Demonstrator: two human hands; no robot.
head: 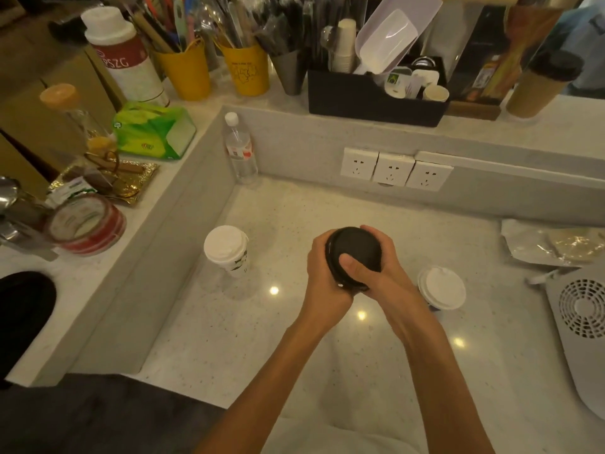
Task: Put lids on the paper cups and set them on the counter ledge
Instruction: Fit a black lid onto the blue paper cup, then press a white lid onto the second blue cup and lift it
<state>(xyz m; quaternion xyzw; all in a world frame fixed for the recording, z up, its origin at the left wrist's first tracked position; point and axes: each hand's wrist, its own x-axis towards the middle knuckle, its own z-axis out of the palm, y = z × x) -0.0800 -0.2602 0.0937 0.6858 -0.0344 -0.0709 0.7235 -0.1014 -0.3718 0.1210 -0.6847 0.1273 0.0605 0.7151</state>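
Gripping both hands (357, 273) round an apparently upright black-lidded cup (355, 249).

Pale speckled stone worktop (294, 371) w/ small bright glints of overhead light, boxed in at back & left by a low grey upstand (294, 142) that carries a raised ledge (540, 132). Three white wall sockets (394, 170) sit side by side on the back upstand, a clear water bottle (240, 152) upright in the corner just left of them. Lighting warm & dim; white fan unit (579, 326) at right edge, dark floor (82, 417) at bottom left.
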